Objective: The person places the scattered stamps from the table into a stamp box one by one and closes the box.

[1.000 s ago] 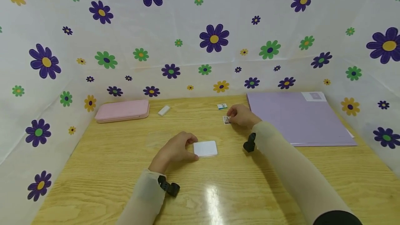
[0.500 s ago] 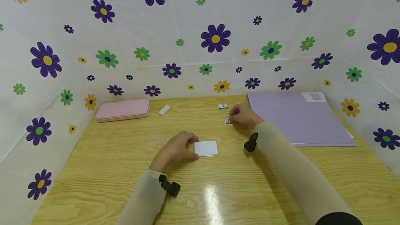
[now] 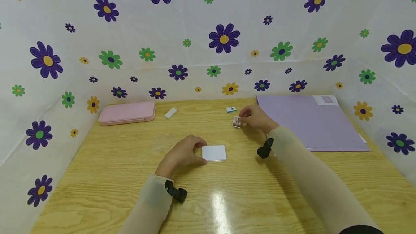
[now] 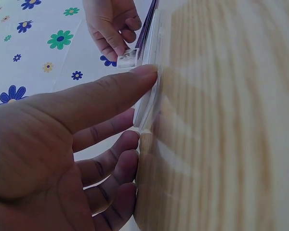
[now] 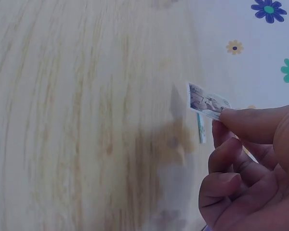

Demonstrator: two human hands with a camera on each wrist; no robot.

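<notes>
My left hand (image 3: pixel 184 152) rests on the table and holds a flat white card pad (image 3: pixel 213 153) by its left side, thumb at the near corner and a finger at the far one. The left wrist view shows the pad (image 4: pixel 151 72) edge-on with a clear layer. Farther back, my right hand (image 3: pixel 256 117) pinches a small white-bordered stamp (image 3: pixel 236 122) between thumb and forefinger. In the right wrist view the stamp (image 5: pixel 204 101) is lifted and tilted, its brownish picture visible. A second small stamp (image 3: pixel 231 109), blue and green, lies just behind it.
A pink case (image 3: pixel 126 113) and a white eraser (image 3: pixel 170 113) lie at the back left. A faint clear sheet (image 3: pixel 162 143) is beside my left hand. Purple folders (image 3: pixel 312 124) lie at the back right. A flowered cloth (image 3: pixel 182 21) surrounds the table.
My right hand has drawn the stamp slightly to the right and raised it off the table, uncovering more of its picture. The left hand stays at the white pad.
</notes>
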